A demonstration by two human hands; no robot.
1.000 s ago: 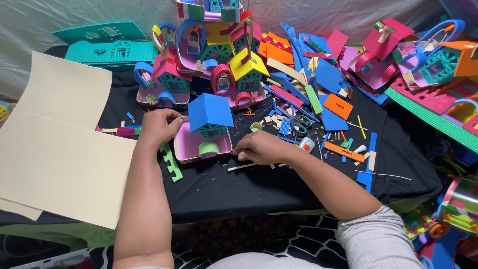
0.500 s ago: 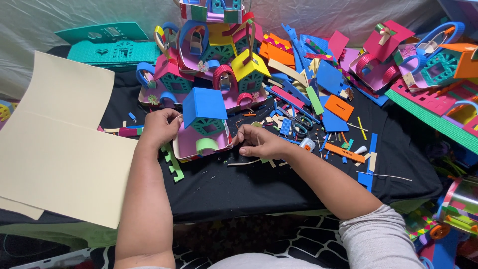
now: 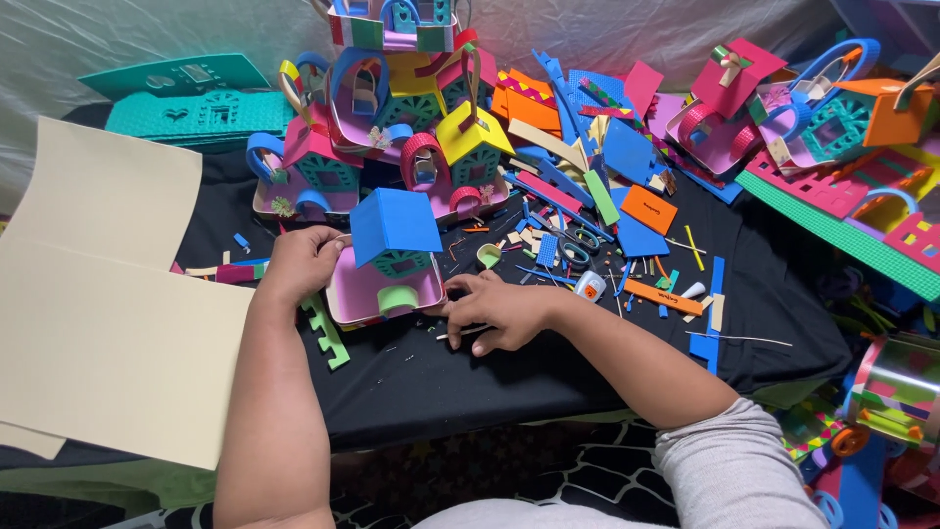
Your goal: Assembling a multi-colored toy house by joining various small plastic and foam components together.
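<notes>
Foam house (image 3: 392, 257) w/ blue roof sits on black tabletop (image 3: 509, 377) between both hands: left hand (image 3: 305, 263) has closed grip on its pink base to steady it, right hand (image 3: 497, 312) rests open, fingertips at base corner, near thin stick (image 3: 462, 334).

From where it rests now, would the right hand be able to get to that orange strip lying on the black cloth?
Probably yes. The right hand lies on the black cloth beside the small foam house, and the orange strip sits off to its side with only small flat scraps between, nothing tall blocking.
</notes>
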